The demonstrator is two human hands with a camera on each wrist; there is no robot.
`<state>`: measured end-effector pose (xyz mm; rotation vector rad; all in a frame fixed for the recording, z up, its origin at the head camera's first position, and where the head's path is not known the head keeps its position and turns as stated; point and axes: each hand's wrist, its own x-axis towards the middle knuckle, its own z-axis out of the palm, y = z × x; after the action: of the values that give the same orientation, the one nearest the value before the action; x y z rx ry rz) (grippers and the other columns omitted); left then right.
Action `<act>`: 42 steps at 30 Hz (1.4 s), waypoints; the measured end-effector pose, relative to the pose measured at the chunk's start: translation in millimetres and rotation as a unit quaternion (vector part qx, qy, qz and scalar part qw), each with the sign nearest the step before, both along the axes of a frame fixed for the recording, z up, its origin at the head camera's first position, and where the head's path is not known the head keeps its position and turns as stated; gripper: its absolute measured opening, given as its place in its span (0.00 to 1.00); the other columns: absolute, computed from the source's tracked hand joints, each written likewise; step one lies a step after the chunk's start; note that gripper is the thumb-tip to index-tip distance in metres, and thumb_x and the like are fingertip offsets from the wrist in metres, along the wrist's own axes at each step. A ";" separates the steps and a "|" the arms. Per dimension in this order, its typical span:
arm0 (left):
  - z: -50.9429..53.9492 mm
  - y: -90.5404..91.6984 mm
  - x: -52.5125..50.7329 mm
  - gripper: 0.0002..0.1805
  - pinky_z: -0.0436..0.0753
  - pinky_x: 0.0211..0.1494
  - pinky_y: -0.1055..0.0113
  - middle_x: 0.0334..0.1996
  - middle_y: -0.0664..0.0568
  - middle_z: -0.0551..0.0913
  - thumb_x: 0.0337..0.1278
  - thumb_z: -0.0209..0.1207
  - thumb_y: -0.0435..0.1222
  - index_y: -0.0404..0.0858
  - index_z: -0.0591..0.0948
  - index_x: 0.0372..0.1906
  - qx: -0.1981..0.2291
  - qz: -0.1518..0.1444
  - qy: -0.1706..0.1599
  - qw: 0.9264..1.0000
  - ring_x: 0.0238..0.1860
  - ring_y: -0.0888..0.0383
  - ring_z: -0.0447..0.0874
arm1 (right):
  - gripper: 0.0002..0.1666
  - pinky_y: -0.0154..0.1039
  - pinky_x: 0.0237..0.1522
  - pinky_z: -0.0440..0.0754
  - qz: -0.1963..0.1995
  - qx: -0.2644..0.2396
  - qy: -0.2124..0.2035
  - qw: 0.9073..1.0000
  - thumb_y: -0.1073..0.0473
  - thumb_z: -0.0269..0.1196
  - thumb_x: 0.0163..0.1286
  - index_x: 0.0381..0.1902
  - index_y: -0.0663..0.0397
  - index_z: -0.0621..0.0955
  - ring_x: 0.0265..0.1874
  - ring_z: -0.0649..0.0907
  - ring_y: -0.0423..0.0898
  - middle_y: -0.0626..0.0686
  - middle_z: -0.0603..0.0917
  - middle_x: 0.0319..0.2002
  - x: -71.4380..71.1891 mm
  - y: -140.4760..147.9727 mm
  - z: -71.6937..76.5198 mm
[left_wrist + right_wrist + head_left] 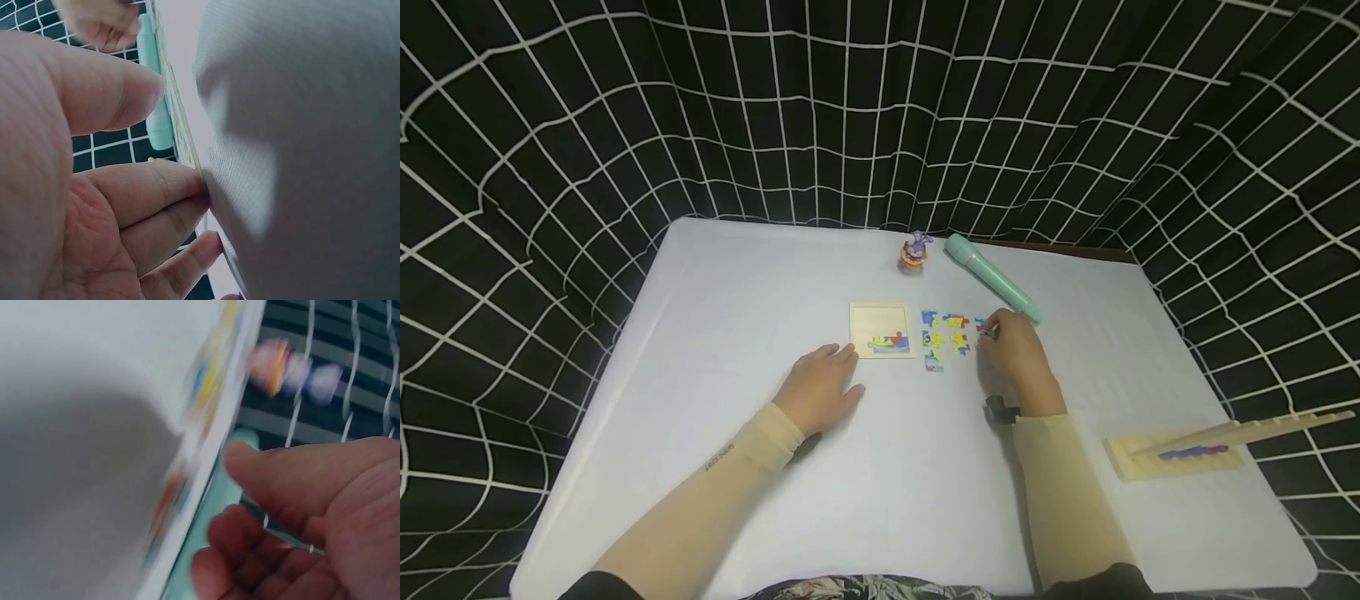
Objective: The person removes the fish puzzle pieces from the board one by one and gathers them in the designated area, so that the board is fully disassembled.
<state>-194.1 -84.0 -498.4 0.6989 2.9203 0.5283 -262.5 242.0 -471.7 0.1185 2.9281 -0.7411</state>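
Note:
A shallow square wooden puzzle tray lies mid-table with a few joined colored pieces in its lower right corner. My left hand rests at the tray's lower left corner, fingers extended and fingertips touching its edge; the left wrist view shows the thumb held apart. Right of the tray, several loose jigsaw pieces lie in columns. My right hand is at the rightmost jigsaw piece. In the blurred right wrist view, a gap shows between the thumb and bent fingers, with nothing seen held.
A mint-green microphone-shaped object lies behind my right hand. A small purple figure on an orange-rimmed base stands at the back. On the right is a wooden stand with a slanted notched bar. A black grid-patterned curtain surrounds the white table.

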 end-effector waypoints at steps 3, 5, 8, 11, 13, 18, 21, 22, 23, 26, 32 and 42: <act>0.3 -1.5 -0.6 0.32 0.77 0.79 0.41 0.76 0.40 0.79 0.77 0.61 0.47 0.29 0.78 0.73 0.001 0.001 0.009 1.000 0.78 0.38 0.75 | 0.16 0.58 0.61 0.85 0.080 -0.015 0.021 0.996 0.63 0.64 0.80 0.61 0.63 0.82 0.55 0.83 0.60 0.63 0.83 0.56 -3.2 -38.6 3.1; 0.5 -2.0 -0.9 0.32 0.77 0.79 0.41 0.76 0.40 0.79 0.77 0.61 0.47 0.29 0.78 0.74 -0.001 0.001 0.011 1.000 0.78 0.38 0.75 | 0.20 0.57 0.66 0.85 0.153 -0.023 0.020 0.988 0.63 0.66 0.78 0.65 0.61 0.83 0.59 0.84 0.59 0.62 0.84 0.58 -6.8 -64.3 3.7; -0.9 -1.8 -0.9 0.32 0.77 0.79 0.41 0.76 0.40 0.78 0.78 0.61 0.47 0.30 0.78 0.74 0.001 0.003 0.011 1.000 0.78 0.38 0.75 | 0.24 0.52 0.64 0.86 0.237 -0.017 0.013 0.971 0.63 0.70 0.76 0.67 0.61 0.84 0.56 0.86 0.55 0.58 0.86 0.55 -11.3 -94.3 2.4; -3.7 -0.4 -1.1 0.32 0.76 0.80 0.41 0.77 0.41 0.77 0.79 0.60 0.48 0.30 0.78 0.75 0.001 0.002 0.006 1.000 0.79 0.38 0.74 | 0.16 0.47 0.55 0.85 0.281 0.006 0.009 0.960 0.64 0.73 0.72 0.56 0.60 0.88 0.46 0.83 0.51 0.55 0.86 0.43 -14.6 -111.2 0.5; -5.3 0.8 -0.8 0.32 0.76 0.81 0.42 0.77 0.41 0.77 0.79 0.60 0.48 0.30 0.78 0.75 0.003 0.000 0.006 1.000 0.79 0.38 0.74 | 0.12 0.45 0.51 0.82 0.283 0.019 0.000 0.959 0.65 0.74 0.71 0.51 0.58 0.89 0.42 0.80 0.49 0.53 0.83 0.38 -15.1 -116.5 -0.6; -5.2 2.7 0.2 0.32 0.76 0.81 0.42 0.77 0.41 0.78 0.79 0.60 0.48 0.30 0.78 0.74 0.001 -0.001 0.011 1.000 0.79 0.38 0.74 | 0.14 0.45 0.53 0.83 0.265 0.037 -0.024 0.963 0.64 0.73 0.72 0.54 0.55 0.89 0.44 0.80 0.49 0.52 0.85 0.42 -14.7 -120.6 -1.4; -3.4 2.3 0.3 0.32 0.76 0.81 0.42 0.77 0.41 0.78 0.79 0.60 0.48 0.30 0.78 0.74 -0.003 -0.001 0.014 1.000 0.79 0.38 0.74 | 0.14 0.46 0.55 0.84 0.260 0.048 -0.029 0.964 0.63 0.73 0.73 0.55 0.54 0.88 0.45 0.81 0.50 0.53 0.84 0.45 -15.3 -123.3 -0.6; -2.6 2.0 0.3 0.32 0.76 0.81 0.42 0.77 0.41 0.78 0.79 0.60 0.48 0.30 0.78 0.74 -0.005 -0.001 0.014 1.000 0.79 0.38 0.74 | 0.14 0.47 0.55 0.84 0.259 0.051 -0.031 0.964 0.63 0.72 0.73 0.55 0.54 0.87 0.46 0.81 0.50 0.53 0.84 0.46 -15.7 -124.4 -0.4; -2.0 1.7 0.3 0.32 0.76 0.81 0.42 0.77 0.41 0.78 0.79 0.60 0.48 0.30 0.78 0.75 -0.006 -0.001 0.014 1.000 0.79 0.38 0.74 | 0.13 0.47 0.55 0.84 0.258 0.054 -0.033 0.964 0.63 0.72 0.74 0.54 0.54 0.86 0.46 0.80 0.51 0.53 0.83 0.46 -15.8 -125.4 0.0; -0.2 0.9 0.7 0.33 0.76 0.81 0.43 0.77 0.41 0.77 0.79 0.60 0.49 0.30 0.78 0.75 -0.009 -0.002 0.011 1.000 0.79 0.38 0.74 | 0.13 0.47 0.55 0.84 0.245 0.053 -0.043 0.967 0.63 0.72 0.74 0.53 0.52 0.83 0.46 0.80 0.51 0.53 0.82 0.46 -15.2 -127.8 0.3; -0.1 0.5 2.1 0.32 0.77 0.80 0.42 0.76 0.40 0.78 0.79 0.60 0.48 0.30 0.78 0.74 -0.010 -0.006 0.018 1.000 0.78 0.38 0.75 | 0.09 0.48 0.55 0.85 0.221 0.023 -0.030 0.975 0.66 0.69 0.74 0.47 0.51 0.82 0.46 0.81 0.52 0.53 0.83 0.46 -11.8 -128.6 -2.4; 1.4 0.8 1.1 0.32 0.76 0.80 0.42 0.77 0.40 0.77 0.80 0.60 0.49 0.30 0.78 0.74 -0.015 -0.007 0.012 1.000 0.79 0.38 0.74 | 0.07 0.51 0.55 0.87 0.174 -0.070 0.002 0.982 0.64 0.63 0.81 0.52 0.50 0.84 0.49 0.83 0.53 0.53 0.87 0.49 -7.9 -106.4 7.1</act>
<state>-193.0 -83.2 -497.0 0.7253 2.9375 0.4783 -270.4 135.7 -464.6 -0.3961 2.7758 -0.8788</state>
